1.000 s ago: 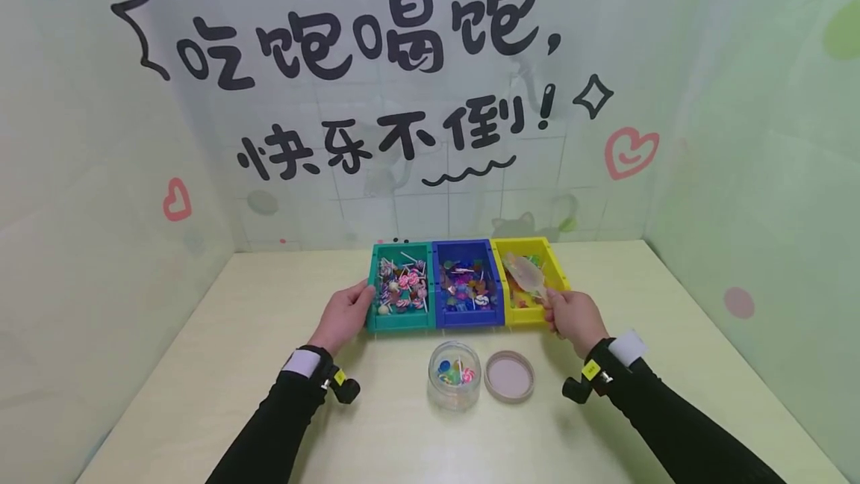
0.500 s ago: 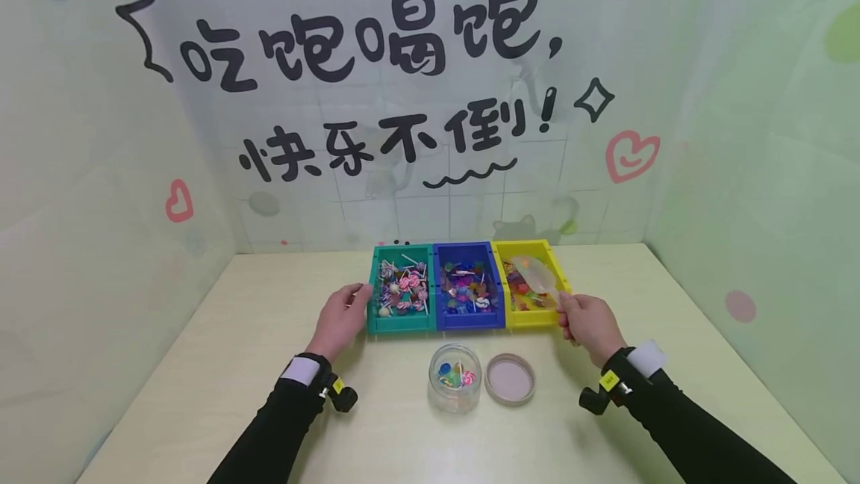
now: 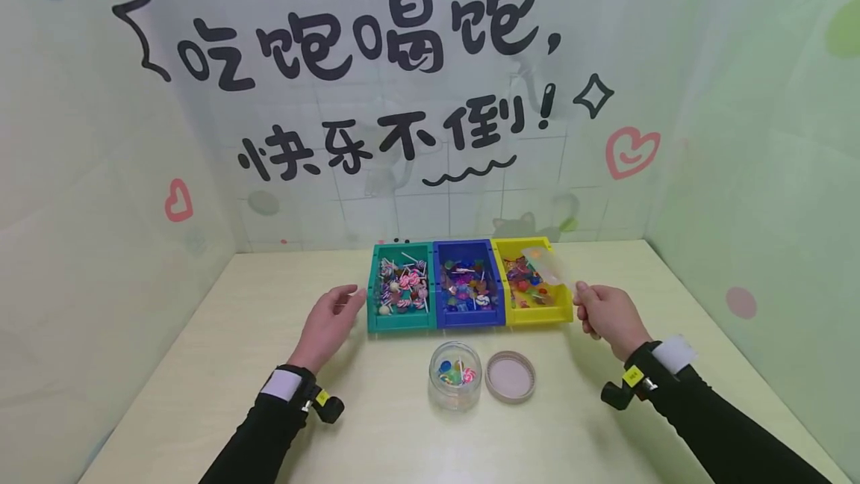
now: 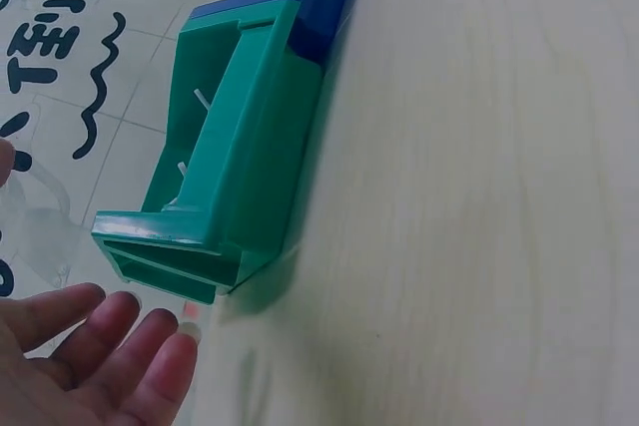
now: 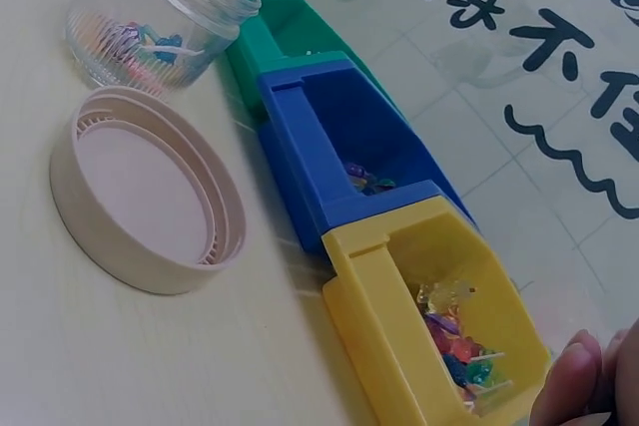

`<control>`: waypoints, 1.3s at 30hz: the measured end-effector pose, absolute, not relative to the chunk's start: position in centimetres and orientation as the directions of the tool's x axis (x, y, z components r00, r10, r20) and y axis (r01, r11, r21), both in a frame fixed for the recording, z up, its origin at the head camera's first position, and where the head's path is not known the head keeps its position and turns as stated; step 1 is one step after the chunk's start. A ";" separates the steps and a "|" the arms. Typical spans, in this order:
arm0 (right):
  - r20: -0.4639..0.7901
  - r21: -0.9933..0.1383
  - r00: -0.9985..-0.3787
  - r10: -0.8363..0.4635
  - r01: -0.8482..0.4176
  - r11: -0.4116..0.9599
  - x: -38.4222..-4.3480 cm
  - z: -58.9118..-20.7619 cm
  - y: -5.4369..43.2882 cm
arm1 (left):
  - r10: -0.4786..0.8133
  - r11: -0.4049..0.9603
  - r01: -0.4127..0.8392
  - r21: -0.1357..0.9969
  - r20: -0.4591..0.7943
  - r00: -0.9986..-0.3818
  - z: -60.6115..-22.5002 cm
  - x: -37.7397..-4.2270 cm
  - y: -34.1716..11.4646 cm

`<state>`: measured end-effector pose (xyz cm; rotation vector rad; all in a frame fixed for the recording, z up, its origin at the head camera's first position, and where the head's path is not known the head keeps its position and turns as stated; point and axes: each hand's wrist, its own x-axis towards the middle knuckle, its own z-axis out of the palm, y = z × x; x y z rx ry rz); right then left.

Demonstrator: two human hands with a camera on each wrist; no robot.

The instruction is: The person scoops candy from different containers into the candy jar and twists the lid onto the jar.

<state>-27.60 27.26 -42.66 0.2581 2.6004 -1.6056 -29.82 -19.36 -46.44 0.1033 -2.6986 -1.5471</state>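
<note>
My right hand [image 3: 610, 317] pinches the handle of a translucent scoop [image 3: 546, 267], whose bowl hangs over the right side of the yellow bin [image 3: 539, 315]. Colourful small pieces, some with white sticks, lie inside that bin. My left hand [image 3: 329, 327] is beside the green bin [image 3: 402, 323], fingers loosely spread; in the left wrist view a gap shows between its fingertips [image 4: 180, 351] and the bin's corner. Striped miniature lollipops [image 3: 406, 282] fill the green bin. Between the two stands the blue bin [image 3: 470, 318], holding mixed small pieces.
In front of the bins stands a clear open jar [image 3: 454, 396] with a few colourful pieces at its bottom. Its pinkish round lid [image 3: 510, 377] lies right beside it, inner side up. A printed wall sheet [image 3: 416, 215] rises behind the table [image 3: 269, 290].
The scoop and my right hand have moved to the right across the yellow bin. My left hand has come off the green bin's side and drawn slightly left.
</note>
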 end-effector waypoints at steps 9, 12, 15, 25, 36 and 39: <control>-0.117 -0.878 -0.991 0.068 0.135 0.458 -26.5 -41.1 28.4 | 0.009 0.618 0.021 0.786 0.019 -1.000 -46.7 -27.3 -18.9; -0.098 -0.876 -0.994 0.056 0.113 0.468 -26.2 -40.4 28.8 | -0.017 0.643 0.038 0.765 0.063 -0.998 -46.6 -26.6 -19.0; -0.085 -0.874 -0.995 0.044 0.096 0.476 -25.7 -39.8 29.1 | -0.055 0.659 0.039 0.751 0.100 -0.994 -46.5 -26.2 -19.2; -0.026 -0.878 -1.000 -0.001 0.022 0.479 -24.0 -37.3 29.4 | 0.095 0.547 0.156 0.822 0.125 -0.988 -45.6 -25.5 -17.9; 0.008 -0.885 -0.998 -0.064 -0.037 0.465 -22.5 -35.0 28.9 | 0.399 0.337 0.236 0.912 0.089 -0.913 -45.6 -25.0 -15.1; 0.004 -0.885 -0.997 -0.077 -0.039 0.465 -22.1 -34.5 28.7 | 0.444 0.318 0.233 0.919 0.073 -0.893 -45.9 -24.8 -14.3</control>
